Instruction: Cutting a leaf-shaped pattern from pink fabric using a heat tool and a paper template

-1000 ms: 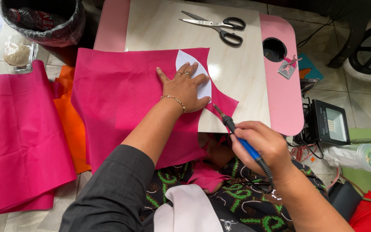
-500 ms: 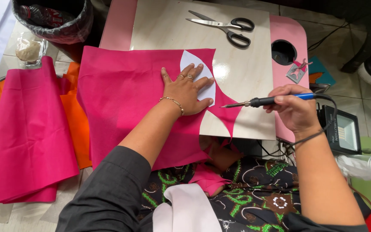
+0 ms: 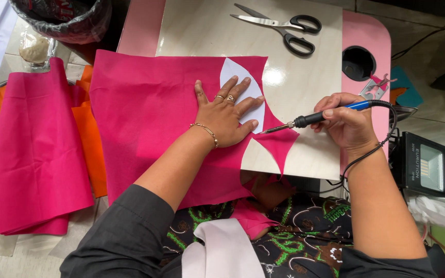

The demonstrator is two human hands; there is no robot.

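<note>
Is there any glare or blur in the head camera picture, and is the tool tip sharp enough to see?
In the head view, a bright glare spot sits on the pale table just right of the white template. The picture is sharp overall: the right hand, the hot tool and its tip show clearly against the pink fabric. Shadows are soft, falling below the left hand. Edges bend slightly outward.

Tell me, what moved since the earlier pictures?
The right hand swung the blue-handled hot tool up from low near the lap, so its tip now meets the pink fabric beside the white template. The left hand stayed pressing the template; the scissors stayed put.
</note>
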